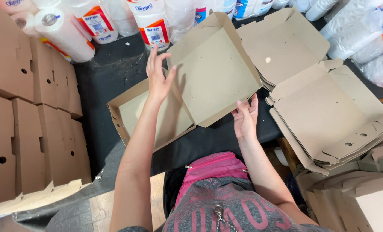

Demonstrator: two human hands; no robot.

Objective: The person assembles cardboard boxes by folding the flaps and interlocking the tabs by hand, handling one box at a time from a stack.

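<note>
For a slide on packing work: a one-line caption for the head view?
Left hand and right hand fold a cardboard box beside a stack of flat boxes.
</note>
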